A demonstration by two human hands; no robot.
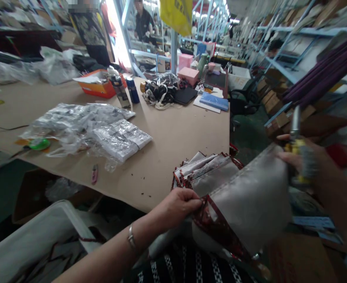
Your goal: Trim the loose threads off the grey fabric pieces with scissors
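A light grey fabric piece [250, 200] with a dark red patterned border is stretched between my two hands over my lap. My left hand [183, 202] pinches its red-edged corner. At the right, my right hand [297, 157] holds the opposite upper corner with the fingertips, along with a yellow-handled tool [298, 147] whose metal end points up; this area is blurred. Behind the fabric, a stack of similar red-edged pieces [208, 169] lies at the table's edge.
On the brown table [167, 137] are plastic-wrapped packets [122, 137], a pink cutter [94, 174], bottles [132, 90] and an orange box [98, 88]. A white bin [70, 220] stands lower left. Cardboard boxes [273, 103] are at the right. People stand beyond the table.
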